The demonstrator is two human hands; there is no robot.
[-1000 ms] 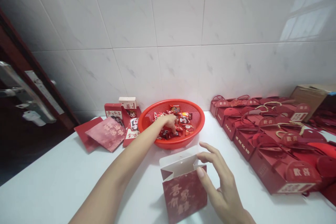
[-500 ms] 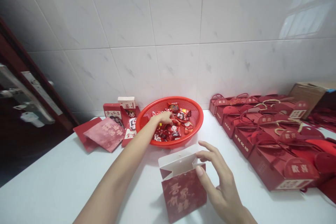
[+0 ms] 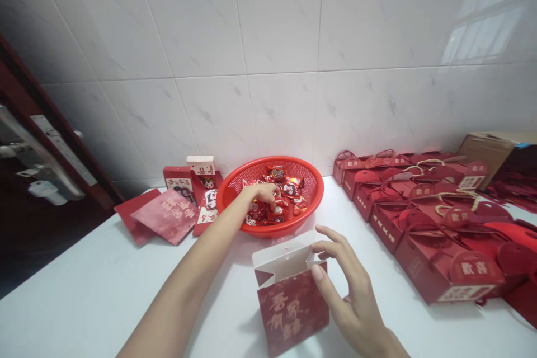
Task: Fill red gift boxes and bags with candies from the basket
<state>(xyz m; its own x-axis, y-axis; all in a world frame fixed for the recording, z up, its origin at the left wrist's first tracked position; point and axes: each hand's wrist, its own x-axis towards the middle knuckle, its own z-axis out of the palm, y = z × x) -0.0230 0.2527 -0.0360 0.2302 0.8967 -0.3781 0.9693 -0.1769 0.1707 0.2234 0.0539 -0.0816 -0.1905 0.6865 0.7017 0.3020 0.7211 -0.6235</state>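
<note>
My left hand (image 3: 265, 193) reaches into a red plastic basket (image 3: 310, 201), its fingers curled down among wrapped candies (image 3: 289, 187). The fingertips touch the red wrappers; what lies inside the curled fingers is hidden. My right hand (image 3: 350, 288) pinches the right upper edge of a dark red paper box (image 3: 293, 313) between thumb and fingers. This box stands upright on the white table just in front of the basket. Its top flaps are up, showing a pale inside, and gold-toned characters mark its front.
Flat red envelopes (image 3: 168, 215) and small printed boxes (image 3: 178, 182) lie left of the basket. Rows of folded red gift boxes (image 3: 432, 263) with cord handles fill the right side. Behind them stands a cardboard carton (image 3: 486, 154). A tiled wall (image 3: 281, 112) closes the back.
My left hand has shifted slightly within the basket, its fingers bending lower over the candies. My right hand and the paper box have stayed nearly in place.
</note>
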